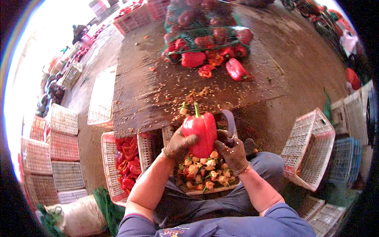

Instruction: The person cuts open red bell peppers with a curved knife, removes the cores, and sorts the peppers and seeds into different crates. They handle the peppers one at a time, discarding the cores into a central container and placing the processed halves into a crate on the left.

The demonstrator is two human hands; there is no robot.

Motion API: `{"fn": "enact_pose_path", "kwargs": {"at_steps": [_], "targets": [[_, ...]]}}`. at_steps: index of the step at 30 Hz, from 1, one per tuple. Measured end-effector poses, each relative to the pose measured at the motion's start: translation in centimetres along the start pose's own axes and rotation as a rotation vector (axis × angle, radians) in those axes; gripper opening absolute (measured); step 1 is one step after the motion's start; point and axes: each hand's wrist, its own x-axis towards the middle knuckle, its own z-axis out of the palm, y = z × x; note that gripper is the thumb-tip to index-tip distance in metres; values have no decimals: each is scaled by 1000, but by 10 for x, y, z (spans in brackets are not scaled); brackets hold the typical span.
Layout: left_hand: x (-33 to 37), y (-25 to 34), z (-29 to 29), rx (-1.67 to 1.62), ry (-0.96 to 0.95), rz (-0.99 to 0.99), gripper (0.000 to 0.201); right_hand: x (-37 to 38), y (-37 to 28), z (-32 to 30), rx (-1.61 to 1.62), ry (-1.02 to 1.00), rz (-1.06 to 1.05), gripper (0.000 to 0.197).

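Observation:
My gloved left hand (180,143) grips a large red bell pepper (200,132) from its left side, thumb across the front. The pepper stands upright with its green stem pointing away from me. In my gloved right hand (232,155) is a knife with a curved blade (229,121); the blade sticks up to the right of the pepper. That hand's fingertips are close to the pepper's lower right side; whether they touch it I cannot tell. Below, between my knees, a crate (209,192) holds many cut-out pepper cores (193,170) with pale seeds.
A brown board (158,87) strewn with seeds lies ahead, bearing a green net sack of red peppers (205,33) and a loose pepper (236,69). To my left a crate (112,168) holds red pepper pieces (128,162). Stacked crates (63,144) stand far left; another crate (310,152) stands right.

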Motion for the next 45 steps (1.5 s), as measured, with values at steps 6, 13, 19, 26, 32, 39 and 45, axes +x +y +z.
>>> {"fn": "enact_pose_path", "kwargs": {"at_steps": [6,13,19,26,32,39,45], "targets": [[13,-4,42,-36,-39,-41,57,-8,-24,-22,-10,-56,-104,57],[22,-65,68,-29,394,-175,23,-8,-6,-26,-356,-30,-227,58],[26,-65,79,-228,290,-405,65,-10,-30,-27,-328,13,-100,47],[24,-91,76,-166,246,-380,55,-5,-16,-26,-225,117,-219,39],[37,-68,42,146,417,-234,40,-4,-23,-26,-188,49,-60,52],[43,-26,27,454,499,-56,36,-8,-10,-26,-290,-66,11,75],[25,-10,49,377,376,-122,36,0,3,-23,-496,-85,-168,84]]}}
